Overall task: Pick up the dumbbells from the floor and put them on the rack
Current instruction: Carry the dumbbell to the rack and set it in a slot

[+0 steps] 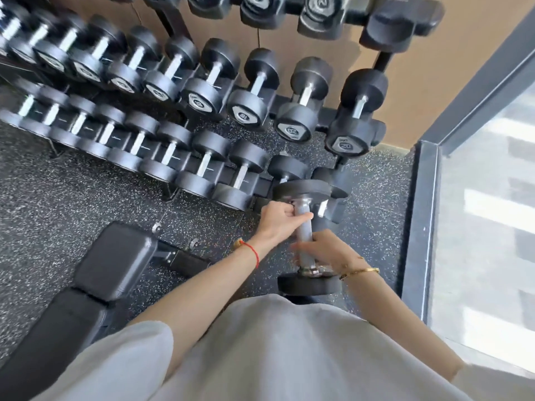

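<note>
A black dumbbell (302, 190) with a silver handle hangs lengthwise in front of me, in both hands. My left hand (278, 219) grips the handle near its far head. My right hand (324, 248) grips the handle near the near head (309, 285). The far head is right at the right end of the rack's lowest tier (262, 185), over two dumbbells that lie there. The rack holds several rows of black dumbbells.
A black padded bench (95, 276) stands on the speckled rubber floor (58, 175) to my left. A glass wall with a dark frame (419, 227) runs along the right. A tan wall is behind the rack.
</note>
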A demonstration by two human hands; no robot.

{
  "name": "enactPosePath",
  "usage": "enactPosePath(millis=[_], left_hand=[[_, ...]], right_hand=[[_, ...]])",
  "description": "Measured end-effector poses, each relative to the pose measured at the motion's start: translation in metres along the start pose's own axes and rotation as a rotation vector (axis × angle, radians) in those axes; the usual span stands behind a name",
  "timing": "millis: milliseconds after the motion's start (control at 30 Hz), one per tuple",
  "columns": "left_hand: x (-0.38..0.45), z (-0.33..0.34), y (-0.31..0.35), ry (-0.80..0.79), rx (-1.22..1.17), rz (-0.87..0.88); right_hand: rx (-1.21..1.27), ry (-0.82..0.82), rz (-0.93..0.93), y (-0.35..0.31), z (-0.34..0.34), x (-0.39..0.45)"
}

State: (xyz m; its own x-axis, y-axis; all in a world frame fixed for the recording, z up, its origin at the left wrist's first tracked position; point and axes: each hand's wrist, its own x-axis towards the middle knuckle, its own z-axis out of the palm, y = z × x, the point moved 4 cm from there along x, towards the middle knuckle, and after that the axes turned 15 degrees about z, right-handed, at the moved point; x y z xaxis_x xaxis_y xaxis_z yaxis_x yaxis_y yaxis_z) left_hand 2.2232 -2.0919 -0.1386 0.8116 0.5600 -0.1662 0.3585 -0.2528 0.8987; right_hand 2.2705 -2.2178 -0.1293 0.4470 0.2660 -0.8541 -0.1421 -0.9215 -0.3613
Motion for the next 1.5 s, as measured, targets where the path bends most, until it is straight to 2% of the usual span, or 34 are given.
enactPosePath(millis=[433,667,833,933,1067,1233,1367,1500], left_hand=[[0.101,0.043,0.058,-0.144,0.067,0.129],[0.183,0.059,0.078,-0.198,0.029,0.158],[0.258,0.061,0.101,-0.229,0.095,0.227],[0.309,0.06,0.121,-0.256,0.123,0.302],[0.374,0.059,0.143,-0.26,0.003,0.348],[0.462,0.059,0.175,-0.272,-0.017,0.333],[0.52,0.057,0.204,-0.259,0.02,0.391],[0.568,0.061,0.232,-0.303,-0.082,0.396]], right_hand=[[0.237,-0.022,0.022,-0.021,-0.094,0.029],[0.337,0.051,0.041,-0.058,-0.146,0.068],[0.432,0.026,0.059,-0.1,-0.193,0.098],[0.471,0.07,0.062,-0.131,-0.228,0.116],[0.464,0.093,0.05,-0.174,-0.273,0.139],[0.532,0.187,0.012,-0.228,-0.337,0.168],[0.529,0.221,0.009,-0.262,-0.382,0.182],[0.551,0.251,-0.019,-0.29,-0.426,0.196]])
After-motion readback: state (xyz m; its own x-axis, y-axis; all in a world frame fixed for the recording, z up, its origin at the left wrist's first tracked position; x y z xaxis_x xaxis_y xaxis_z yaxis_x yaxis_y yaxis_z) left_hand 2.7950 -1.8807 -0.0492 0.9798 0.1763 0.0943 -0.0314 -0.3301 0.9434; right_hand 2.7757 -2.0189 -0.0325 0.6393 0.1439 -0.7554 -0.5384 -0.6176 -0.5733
